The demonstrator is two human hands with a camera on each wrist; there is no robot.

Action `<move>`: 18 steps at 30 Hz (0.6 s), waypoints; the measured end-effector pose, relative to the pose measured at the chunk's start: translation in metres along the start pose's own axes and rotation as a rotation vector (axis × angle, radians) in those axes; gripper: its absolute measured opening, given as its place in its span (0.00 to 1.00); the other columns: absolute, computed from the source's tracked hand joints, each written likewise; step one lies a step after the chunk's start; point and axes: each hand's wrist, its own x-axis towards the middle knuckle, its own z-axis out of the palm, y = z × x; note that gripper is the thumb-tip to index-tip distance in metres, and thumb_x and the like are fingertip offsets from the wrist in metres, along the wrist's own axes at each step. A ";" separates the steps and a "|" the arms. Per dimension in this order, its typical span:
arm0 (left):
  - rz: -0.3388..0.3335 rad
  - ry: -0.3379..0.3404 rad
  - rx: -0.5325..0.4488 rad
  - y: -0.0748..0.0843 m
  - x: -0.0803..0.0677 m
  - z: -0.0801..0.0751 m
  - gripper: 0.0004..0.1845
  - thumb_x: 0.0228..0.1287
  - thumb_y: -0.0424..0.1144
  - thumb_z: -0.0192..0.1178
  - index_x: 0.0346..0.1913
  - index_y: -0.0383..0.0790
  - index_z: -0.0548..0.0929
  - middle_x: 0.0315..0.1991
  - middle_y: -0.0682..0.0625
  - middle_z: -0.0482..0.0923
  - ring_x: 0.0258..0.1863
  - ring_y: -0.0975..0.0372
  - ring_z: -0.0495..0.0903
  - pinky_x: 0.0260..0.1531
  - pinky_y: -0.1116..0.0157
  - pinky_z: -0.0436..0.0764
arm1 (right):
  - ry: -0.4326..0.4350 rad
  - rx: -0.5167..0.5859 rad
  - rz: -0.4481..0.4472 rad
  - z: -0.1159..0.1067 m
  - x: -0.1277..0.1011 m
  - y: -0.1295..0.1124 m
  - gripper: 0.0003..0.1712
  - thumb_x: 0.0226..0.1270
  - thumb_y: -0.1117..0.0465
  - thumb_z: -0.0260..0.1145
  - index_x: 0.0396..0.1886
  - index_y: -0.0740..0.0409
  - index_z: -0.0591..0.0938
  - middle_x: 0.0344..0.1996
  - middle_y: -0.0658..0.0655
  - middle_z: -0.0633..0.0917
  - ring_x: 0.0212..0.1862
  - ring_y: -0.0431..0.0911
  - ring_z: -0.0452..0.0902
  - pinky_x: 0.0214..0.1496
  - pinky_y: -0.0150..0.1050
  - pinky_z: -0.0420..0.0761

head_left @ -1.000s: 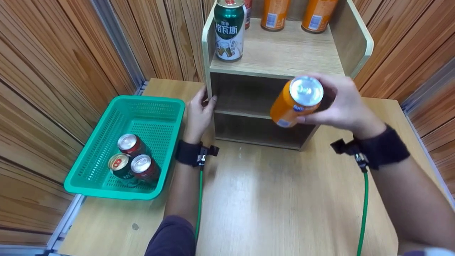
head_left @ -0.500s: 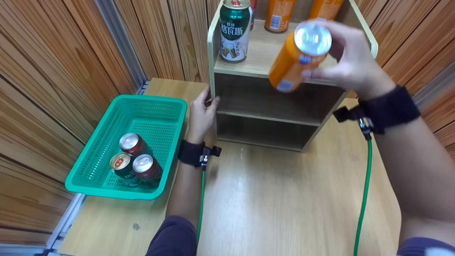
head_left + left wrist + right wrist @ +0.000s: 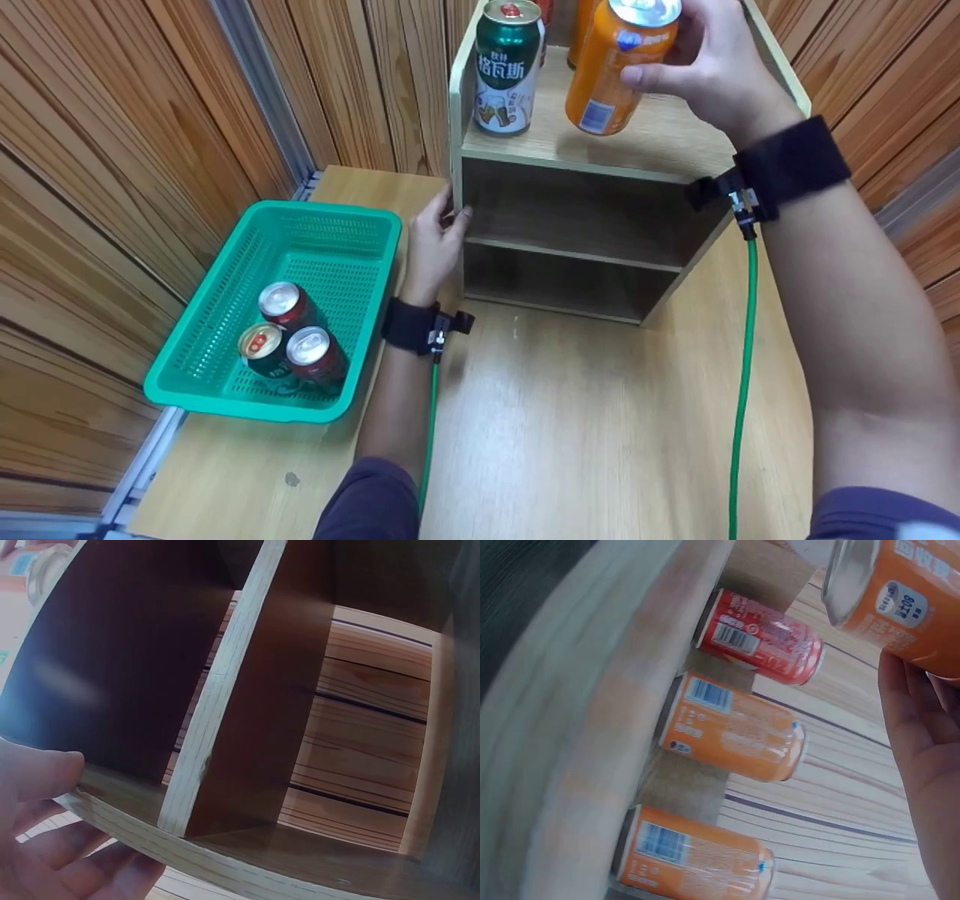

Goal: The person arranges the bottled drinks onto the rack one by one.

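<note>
My right hand (image 3: 724, 71) grips an orange soda can (image 3: 619, 71), thumb across its front. The can is slightly tilted, over the top board of a small wooden shelf (image 3: 585, 166). Just left of it on that board stands a green-and-white drink can (image 3: 506, 75). My left hand (image 3: 435, 240) holds the shelf's left side panel; in the left wrist view the thumb (image 3: 45, 772) lies inside the panel and the fingers outside. Behind, the right wrist view has a red can (image 3: 761, 637) and two orange cans, one in the middle (image 3: 735, 727) and one lower (image 3: 697, 855).
A green plastic basket (image 3: 367, 300) stands on the table left of the shelf, with three cans (image 3: 307, 349) grouped inside. Two lower compartments (image 3: 570, 206) of the shelf face me. Green cables (image 3: 742, 390) run from both wrist cameras. Wood-panelled walls (image 3: 112, 150) enclose the table.
My right hand has lifted the orange can from in front of the lower compartments and carried it forward over the top board. My left hand keeps its hold on the side panel.
</note>
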 end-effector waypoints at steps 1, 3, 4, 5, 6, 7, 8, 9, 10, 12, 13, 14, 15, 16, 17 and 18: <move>0.003 -0.003 -0.011 0.001 -0.001 0.001 0.25 0.60 0.34 0.56 0.60 0.31 0.66 0.56 0.40 0.69 0.49 0.59 0.74 0.42 0.70 0.74 | 0.003 0.002 0.006 -0.003 0.000 0.003 0.30 0.47 0.78 0.64 0.54 0.68 0.70 0.51 0.68 0.72 0.55 0.56 0.67 0.58 0.43 0.65; 0.011 -0.004 -0.027 0.002 -0.001 0.003 0.25 0.60 0.34 0.56 0.60 0.31 0.66 0.55 0.40 0.70 0.49 0.60 0.74 0.42 0.70 0.74 | 0.007 -0.014 0.011 -0.008 -0.001 0.007 0.30 0.47 0.77 0.64 0.54 0.67 0.70 0.51 0.68 0.72 0.55 0.55 0.67 0.58 0.43 0.65; 0.021 -0.003 -0.034 0.003 -0.001 0.004 0.25 0.60 0.33 0.56 0.60 0.31 0.66 0.55 0.40 0.70 0.48 0.59 0.74 0.42 0.70 0.75 | 0.005 -0.035 0.007 -0.011 -0.002 0.009 0.30 0.47 0.77 0.64 0.55 0.66 0.70 0.51 0.68 0.72 0.55 0.55 0.67 0.58 0.43 0.66; 0.028 -0.003 -0.048 0.003 -0.001 0.004 0.25 0.60 0.33 0.56 0.60 0.31 0.66 0.54 0.40 0.70 0.48 0.58 0.75 0.41 0.70 0.75 | 0.006 -0.052 0.005 -0.013 -0.003 0.011 0.31 0.47 0.77 0.64 0.55 0.66 0.70 0.51 0.68 0.72 0.54 0.55 0.67 0.57 0.43 0.66; 0.035 -0.003 -0.060 0.004 -0.001 0.004 0.25 0.60 0.33 0.56 0.60 0.31 0.67 0.54 0.40 0.71 0.48 0.56 0.75 0.41 0.69 0.75 | 0.005 -0.072 0.004 -0.015 -0.003 0.012 0.31 0.47 0.77 0.64 0.55 0.65 0.70 0.51 0.68 0.72 0.54 0.55 0.67 0.57 0.42 0.66; 0.039 -0.003 -0.074 0.004 -0.001 0.004 0.24 0.60 0.32 0.56 0.60 0.31 0.67 0.53 0.40 0.72 0.48 0.55 0.75 0.41 0.69 0.75 | 0.016 -0.073 0.018 -0.017 -0.003 0.013 0.31 0.47 0.77 0.65 0.55 0.65 0.70 0.51 0.67 0.72 0.55 0.55 0.67 0.58 0.42 0.66; 0.042 -0.002 -0.082 0.004 0.000 0.005 0.24 0.60 0.32 0.56 0.60 0.32 0.67 0.53 0.40 0.72 0.48 0.54 0.75 0.41 0.68 0.75 | 0.020 -0.094 0.028 -0.019 -0.003 0.014 0.31 0.47 0.76 0.65 0.56 0.64 0.70 0.52 0.67 0.72 0.55 0.55 0.67 0.58 0.42 0.65; 0.046 -0.001 -0.088 0.004 0.000 0.005 0.24 0.60 0.32 0.56 0.60 0.33 0.67 0.53 0.41 0.72 0.48 0.53 0.75 0.41 0.68 0.75 | 0.029 -0.111 0.045 -0.020 -0.003 0.015 0.32 0.47 0.76 0.65 0.56 0.63 0.70 0.52 0.66 0.72 0.55 0.54 0.67 0.58 0.42 0.65; 0.046 0.000 -0.095 0.004 0.000 0.005 0.24 0.60 0.32 0.56 0.60 0.33 0.68 0.53 0.41 0.72 0.48 0.53 0.75 0.41 0.68 0.75 | 0.042 -0.136 0.075 -0.021 -0.003 0.016 0.32 0.47 0.75 0.65 0.56 0.62 0.70 0.52 0.65 0.72 0.55 0.53 0.67 0.58 0.42 0.65; 0.041 0.001 -0.096 0.005 0.000 0.005 0.24 0.60 0.32 0.56 0.60 0.34 0.68 0.53 0.42 0.72 0.49 0.54 0.74 0.42 0.67 0.75 | 0.065 -0.175 0.135 -0.022 -0.002 0.018 0.32 0.48 0.74 0.66 0.56 0.61 0.70 0.52 0.63 0.72 0.56 0.52 0.67 0.58 0.41 0.65; 0.037 0.000 -0.100 0.005 0.000 0.006 0.24 0.60 0.32 0.56 0.60 0.34 0.68 0.53 0.41 0.72 0.49 0.54 0.74 0.42 0.67 0.75 | 0.072 -0.200 0.164 -0.023 -0.002 0.019 0.32 0.48 0.73 0.67 0.56 0.60 0.70 0.53 0.62 0.72 0.56 0.51 0.67 0.58 0.41 0.65; 0.031 -0.002 -0.094 0.005 -0.001 0.006 0.24 0.60 0.32 0.56 0.60 0.34 0.68 0.53 0.41 0.72 0.49 0.55 0.74 0.42 0.68 0.75 | 0.071 -0.235 0.186 -0.023 -0.003 0.020 0.32 0.49 0.72 0.67 0.57 0.59 0.70 0.53 0.61 0.72 0.56 0.51 0.67 0.58 0.41 0.65; 0.028 -0.003 -0.085 0.005 -0.001 0.007 0.24 0.60 0.33 0.56 0.60 0.34 0.67 0.54 0.41 0.71 0.49 0.56 0.74 0.42 0.68 0.75 | 0.071 -0.258 0.206 -0.024 -0.003 0.021 0.32 0.50 0.72 0.67 0.57 0.59 0.70 0.53 0.60 0.72 0.56 0.50 0.67 0.58 0.41 0.65; 0.025 -0.005 -0.080 0.006 -0.001 0.007 0.24 0.60 0.33 0.56 0.60 0.34 0.67 0.54 0.41 0.71 0.49 0.56 0.74 0.42 0.68 0.75 | 0.069 -0.279 0.222 -0.024 -0.003 0.022 0.32 0.50 0.71 0.66 0.57 0.58 0.69 0.53 0.60 0.72 0.57 0.50 0.67 0.58 0.41 0.65; 0.024 -0.007 -0.075 0.006 -0.002 0.007 0.25 0.60 0.32 0.56 0.60 0.33 0.67 0.54 0.40 0.71 0.49 0.56 0.74 0.42 0.69 0.75 | 0.068 -0.287 0.228 -0.025 -0.003 0.023 0.32 0.51 0.71 0.66 0.58 0.58 0.69 0.54 0.59 0.72 0.57 0.50 0.67 0.58 0.41 0.64; 0.024 -0.008 -0.080 0.008 -0.002 0.007 0.25 0.60 0.32 0.56 0.60 0.32 0.67 0.54 0.40 0.70 0.49 0.56 0.74 0.42 0.68 0.75 | 0.064 -0.299 0.232 -0.025 -0.004 0.024 0.32 0.51 0.70 0.66 0.58 0.58 0.69 0.54 0.59 0.72 0.57 0.49 0.67 0.59 0.41 0.64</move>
